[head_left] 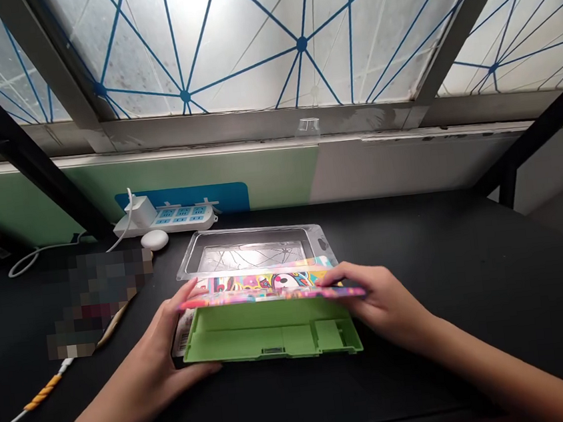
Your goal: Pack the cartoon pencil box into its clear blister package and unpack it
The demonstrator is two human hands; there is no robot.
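Note:
A green pencil box (269,336) lies on the black table (469,272) just in front of me, its colourful cartoon-printed lid (264,286) raised partway. My left hand (168,347) grips the box's left end, thumb on the lid's edge. My right hand (384,301) pinches the right end of the lid. Behind the box lies a clear plastic packaging tray (253,251).
A white power strip (171,217) with a plugged-in charger sits at the back left by a blue panel, a small white round thing (154,240) before it. A white cable with an orange-wrapped end (42,394) runs at the left. A blurred patch (94,298) covers items on the left.

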